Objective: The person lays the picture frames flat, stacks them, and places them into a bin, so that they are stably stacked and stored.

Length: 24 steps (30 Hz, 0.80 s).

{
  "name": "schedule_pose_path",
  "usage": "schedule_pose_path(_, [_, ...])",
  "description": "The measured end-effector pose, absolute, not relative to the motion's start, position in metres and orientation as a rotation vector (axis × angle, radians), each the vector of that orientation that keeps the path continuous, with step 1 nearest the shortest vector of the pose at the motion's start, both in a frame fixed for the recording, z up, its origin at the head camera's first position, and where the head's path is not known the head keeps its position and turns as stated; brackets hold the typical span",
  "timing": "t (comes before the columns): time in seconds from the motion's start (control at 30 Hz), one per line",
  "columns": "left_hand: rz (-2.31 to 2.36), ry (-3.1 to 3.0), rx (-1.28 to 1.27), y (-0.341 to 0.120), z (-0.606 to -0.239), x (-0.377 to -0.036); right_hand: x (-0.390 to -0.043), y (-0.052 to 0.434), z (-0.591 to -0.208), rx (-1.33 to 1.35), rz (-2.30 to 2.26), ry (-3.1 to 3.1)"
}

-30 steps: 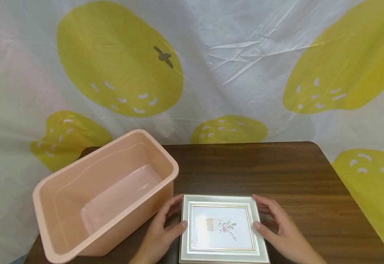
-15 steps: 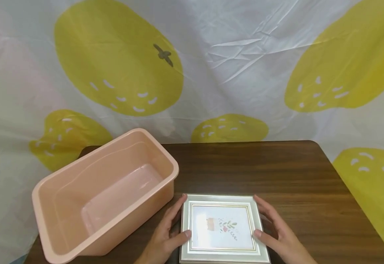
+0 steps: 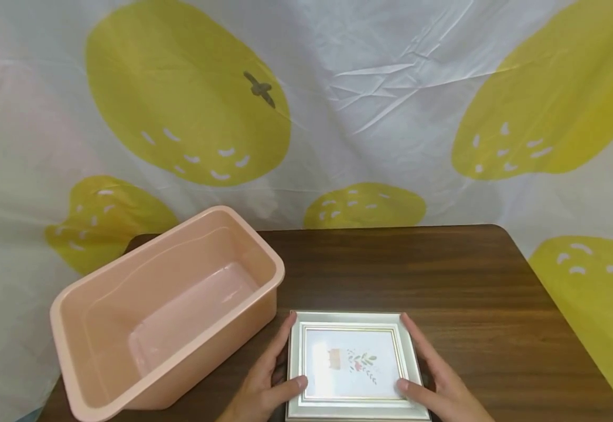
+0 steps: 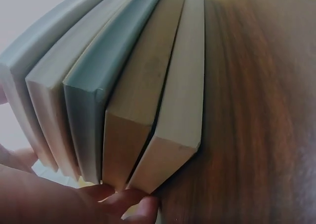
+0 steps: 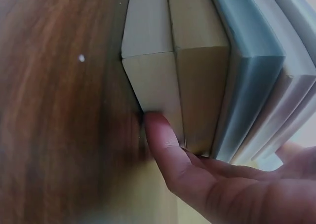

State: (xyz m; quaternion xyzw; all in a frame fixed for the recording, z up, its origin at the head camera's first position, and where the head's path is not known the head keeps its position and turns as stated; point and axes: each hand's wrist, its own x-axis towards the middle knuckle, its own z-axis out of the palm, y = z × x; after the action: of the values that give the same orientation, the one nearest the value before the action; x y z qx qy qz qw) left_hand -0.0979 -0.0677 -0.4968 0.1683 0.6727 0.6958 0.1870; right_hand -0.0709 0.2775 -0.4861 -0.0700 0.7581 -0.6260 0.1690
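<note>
A silvery-white picture frame (image 3: 356,360) with a gold inner line and a small floral print lies face up at the table's front. In the left wrist view it tops a stack of several picture frames (image 4: 133,81), one grey-green, the lowest two tan, their edges roughly aligned. My left hand (image 3: 266,375) holds the stack's left side, thumb over the top border, fingers (image 4: 64,197) along the edges. My right hand (image 3: 438,375) holds the right side likewise. In the right wrist view one fingertip (image 5: 160,125) presses the lowest frame beside the tabletop.
A pink plastic tub (image 3: 164,310) with nothing in it stands at the left, close to my left hand. The dark wooden table (image 3: 475,275) extends behind and to the right of the stack. A lemon-print cloth (image 3: 312,117) hangs behind the table.
Both hands have moved in against the stack's sides, and the thumbs reach further over the top frame's border. The stack has shifted barely at all; the tub stays put.
</note>
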Motion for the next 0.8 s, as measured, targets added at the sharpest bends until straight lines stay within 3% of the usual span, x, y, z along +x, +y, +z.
schedule_pose_path(0.17, [1.925, 1.990, 0.468, -0.070, -0.497, -0.095, -0.071, 0.279, -0.489, -0.267, -1.792, 2.204])
schedule_pose_path(0.5, [1.928, 1.998, 0.718, -0.083, -0.507, -0.101, -0.077, 0.289, -0.509, -0.587, -2.036, 1.949])
schedule_pose_path(0.8, [1.899, 2.020, 0.767, -0.085, -0.502, -0.108, -0.077, 0.285, -0.500, -0.789, -2.051, 2.117])
